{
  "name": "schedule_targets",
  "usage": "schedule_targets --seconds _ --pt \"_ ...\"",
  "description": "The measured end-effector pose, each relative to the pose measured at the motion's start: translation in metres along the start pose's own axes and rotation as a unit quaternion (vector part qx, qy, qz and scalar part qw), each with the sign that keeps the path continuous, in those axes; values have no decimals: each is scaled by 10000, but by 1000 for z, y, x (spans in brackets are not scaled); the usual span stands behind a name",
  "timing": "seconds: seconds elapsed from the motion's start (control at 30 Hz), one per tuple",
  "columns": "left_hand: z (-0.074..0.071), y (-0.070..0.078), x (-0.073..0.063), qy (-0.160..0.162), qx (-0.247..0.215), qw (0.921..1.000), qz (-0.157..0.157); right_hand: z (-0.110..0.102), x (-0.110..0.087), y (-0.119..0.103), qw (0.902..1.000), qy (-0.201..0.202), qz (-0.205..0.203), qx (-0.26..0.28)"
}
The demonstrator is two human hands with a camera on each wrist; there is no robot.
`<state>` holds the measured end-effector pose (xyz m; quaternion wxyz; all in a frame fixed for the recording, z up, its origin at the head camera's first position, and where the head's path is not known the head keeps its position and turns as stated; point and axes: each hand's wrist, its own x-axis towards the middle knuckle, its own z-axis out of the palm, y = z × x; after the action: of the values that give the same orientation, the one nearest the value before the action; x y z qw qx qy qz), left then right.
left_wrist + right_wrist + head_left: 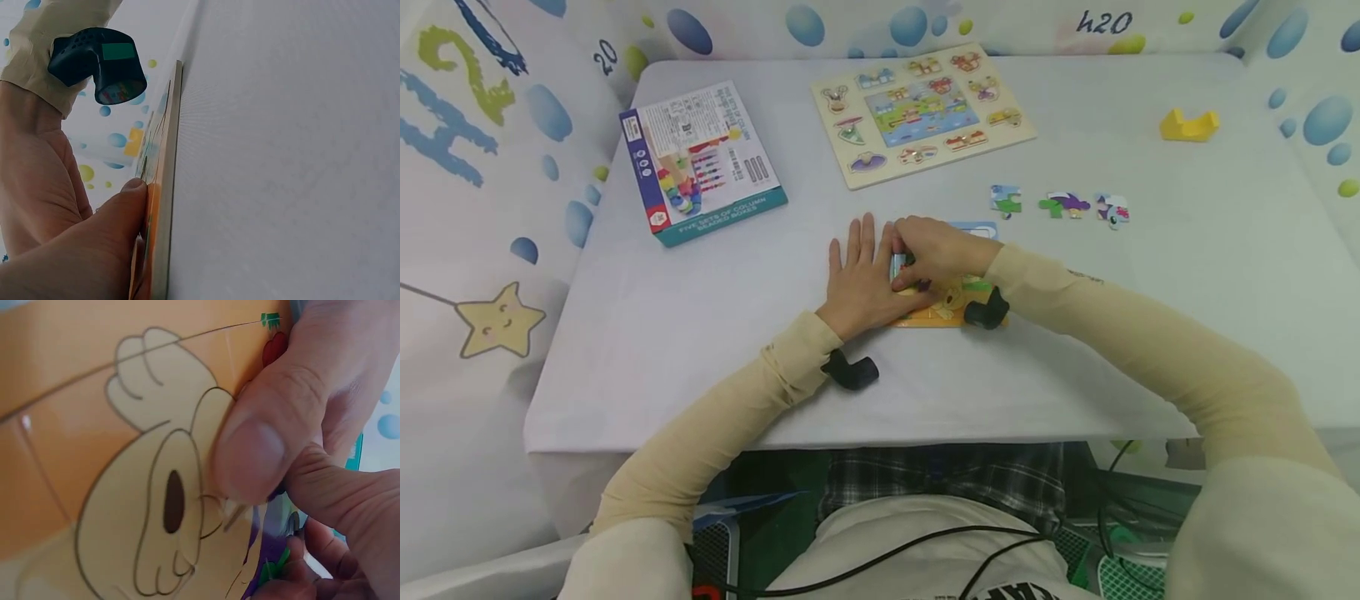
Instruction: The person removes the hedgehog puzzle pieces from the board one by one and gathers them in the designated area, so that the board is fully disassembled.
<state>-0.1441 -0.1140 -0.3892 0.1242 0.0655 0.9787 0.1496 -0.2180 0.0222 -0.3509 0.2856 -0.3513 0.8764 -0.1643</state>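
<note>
A thin jigsaw puzzle board (951,315) with an orange lower part and a blue top edge lies in front of me. My left hand (863,287) rests at its left side, fingers straight and spread, thumb reaching over the printed face. In the left wrist view the thumb presses on the board (164,206) near its edge. My right hand (943,250) bends over the upper left of the board, thumb and fingers pinching a small purple and green puzzle piece (270,534), mostly hidden by the fingers. A pale cartoon animal (150,487) is printed beside the thumbs.
Three loose puzzle pieces, the nearest (1006,198) blue and green, lie right of the board. Behind stand a wooden knob puzzle (842,154) and, at the left, a beaded-column box (715,158). A yellow block (1189,126) sits far right on the white-covered table (700,333).
</note>
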Motion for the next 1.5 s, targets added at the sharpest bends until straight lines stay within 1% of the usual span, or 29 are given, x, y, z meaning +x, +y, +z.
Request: schedule_targets --seconds 0.23,0.37,0.57,0.67,0.77,0.97,1.07,1.17,1.37,1.5 --pt "-1 1 2 -40 0 10000 -2 -1 -1 5 9992 43 -234 307" --pt "0 1 2 -48 83 10000 -16 -1 -2 12 9973 70 -267 677" --pt "0 1 1 -114 134 9998 -66 -1 -6 26 9888 88 -516 1395" --pt "0 1 1 -131 117 9998 -104 -1 -8 32 9832 121 -516 1744" --pt "0 1 1 -127 133 9998 -117 0 -11 34 9778 224 -409 2043" --pt "0 1 1 -100 147 9998 -77 3 -15 37 9660 612 -44 2510" --pt "0 2 1 -126 126 9998 -74 4 -18 40 9595 829 151 2687" --pt "1 2 2 -169 117 9998 -78 3 -22 44 9559 1015 281 2743" --pt "0 2 2 -203 81 9997 -64 -1 -32 59 9432 1284 388 3040" --pt "-2 0 0 -247 78 9996 -63 -6 -43 73 9353 1435 701 3158"
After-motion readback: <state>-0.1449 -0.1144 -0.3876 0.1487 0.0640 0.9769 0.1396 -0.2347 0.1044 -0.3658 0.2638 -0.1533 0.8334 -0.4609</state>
